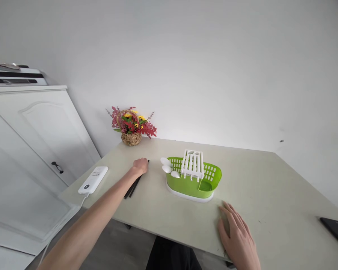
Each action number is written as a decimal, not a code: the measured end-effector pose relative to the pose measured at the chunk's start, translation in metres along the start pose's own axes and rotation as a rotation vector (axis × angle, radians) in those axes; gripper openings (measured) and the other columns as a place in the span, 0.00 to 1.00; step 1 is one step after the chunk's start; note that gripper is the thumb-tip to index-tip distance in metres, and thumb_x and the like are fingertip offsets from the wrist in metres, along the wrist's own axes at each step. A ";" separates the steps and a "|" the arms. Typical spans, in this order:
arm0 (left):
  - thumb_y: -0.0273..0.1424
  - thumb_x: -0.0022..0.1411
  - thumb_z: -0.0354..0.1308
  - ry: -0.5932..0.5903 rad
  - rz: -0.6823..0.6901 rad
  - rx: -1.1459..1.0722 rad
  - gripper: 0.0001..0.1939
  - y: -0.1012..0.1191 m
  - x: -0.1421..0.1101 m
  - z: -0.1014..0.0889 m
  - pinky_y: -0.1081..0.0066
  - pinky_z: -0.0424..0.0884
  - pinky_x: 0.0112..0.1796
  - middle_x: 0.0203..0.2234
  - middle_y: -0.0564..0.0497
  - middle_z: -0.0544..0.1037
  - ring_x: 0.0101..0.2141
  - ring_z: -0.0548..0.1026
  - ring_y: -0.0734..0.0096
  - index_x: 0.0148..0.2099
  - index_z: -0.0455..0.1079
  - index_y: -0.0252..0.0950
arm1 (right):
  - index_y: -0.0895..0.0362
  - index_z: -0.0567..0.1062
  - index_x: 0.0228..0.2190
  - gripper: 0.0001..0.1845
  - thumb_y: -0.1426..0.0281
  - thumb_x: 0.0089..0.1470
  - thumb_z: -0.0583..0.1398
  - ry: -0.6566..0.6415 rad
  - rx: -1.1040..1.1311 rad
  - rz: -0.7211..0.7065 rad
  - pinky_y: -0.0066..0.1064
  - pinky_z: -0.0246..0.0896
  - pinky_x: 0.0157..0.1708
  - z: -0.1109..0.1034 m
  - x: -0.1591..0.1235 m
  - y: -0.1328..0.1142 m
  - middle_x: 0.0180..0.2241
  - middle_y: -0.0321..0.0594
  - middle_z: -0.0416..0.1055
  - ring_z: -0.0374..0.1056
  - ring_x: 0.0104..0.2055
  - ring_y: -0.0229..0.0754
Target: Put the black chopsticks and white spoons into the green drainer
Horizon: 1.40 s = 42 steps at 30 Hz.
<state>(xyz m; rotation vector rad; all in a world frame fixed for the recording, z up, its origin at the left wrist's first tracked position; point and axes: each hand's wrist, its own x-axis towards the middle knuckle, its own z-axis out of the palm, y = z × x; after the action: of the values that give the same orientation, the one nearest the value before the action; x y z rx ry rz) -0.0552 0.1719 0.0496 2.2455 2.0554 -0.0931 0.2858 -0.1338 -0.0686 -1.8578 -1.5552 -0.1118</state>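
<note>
My left hand is closed around dark, slim sticks that look like chopsticks. They lie at a slant on the table, and one dark tip pokes out beyond my fingers. To the right stands a green plastic basket on a white base. White spoons lean out over its left end. Across its middle sits a white slotted rack with small hooks along the front. My right hand rests on the tabletop in front of the basket's right end, fingers stretched out, holding nothing.
A wicker basket of artificial flowers stands at the back left. On the left edge lies a white power bank with a cable hanging off the table. A black phone is at the far right. White cabinets flank the left.
</note>
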 end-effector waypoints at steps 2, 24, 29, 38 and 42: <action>0.37 0.72 0.60 0.033 0.005 -0.012 0.18 0.002 -0.004 -0.003 0.55 0.78 0.49 0.55 0.44 0.75 0.50 0.78 0.59 0.60 0.70 0.36 | 0.53 0.73 0.57 0.24 0.58 0.68 0.49 0.009 0.001 -0.004 0.49 0.62 0.62 0.001 0.000 0.000 0.65 0.42 0.68 0.62 0.67 0.52; 0.44 0.61 0.70 0.346 1.019 -0.434 0.17 0.083 -0.104 -0.060 0.57 0.72 0.54 0.44 0.46 0.81 0.50 0.75 0.55 0.47 0.77 0.40 | 0.49 0.69 0.61 0.24 0.58 0.67 0.53 -0.015 -0.080 -0.061 0.49 0.67 0.59 0.009 0.000 0.016 0.67 0.38 0.64 0.63 0.67 0.53; 0.43 0.66 0.66 0.400 1.117 -0.462 0.13 0.080 -0.089 -0.049 0.57 0.73 0.53 0.40 0.46 0.82 0.46 0.77 0.57 0.45 0.79 0.40 | 0.48 0.68 0.61 0.24 0.58 0.68 0.53 -0.018 -0.094 -0.058 0.50 0.68 0.58 0.005 -0.001 0.016 0.67 0.37 0.64 0.64 0.66 0.53; 0.43 0.68 0.65 0.543 1.127 -0.701 0.13 0.086 -0.077 -0.028 0.58 0.75 0.46 0.35 0.46 0.84 0.41 0.77 0.59 0.43 0.81 0.39 | 0.48 0.69 0.61 0.24 0.58 0.68 0.53 -0.055 -0.083 -0.020 0.51 0.67 0.60 -0.002 0.004 0.008 0.67 0.38 0.65 0.64 0.66 0.54; 0.39 0.68 0.66 0.559 1.093 -0.747 0.09 0.089 -0.070 -0.031 0.61 0.75 0.43 0.33 0.47 0.84 0.38 0.77 0.62 0.39 0.80 0.39 | 0.48 0.69 0.61 0.23 0.59 0.69 0.50 -0.048 -0.046 0.064 0.53 0.64 0.62 -0.008 0.007 -0.007 0.67 0.37 0.65 0.63 0.67 0.54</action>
<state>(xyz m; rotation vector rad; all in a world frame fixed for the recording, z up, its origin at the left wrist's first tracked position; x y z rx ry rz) 0.0262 0.0980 0.0903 2.5656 0.4683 1.2202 0.2844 -0.1322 -0.0558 -1.9566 -1.5356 -0.0751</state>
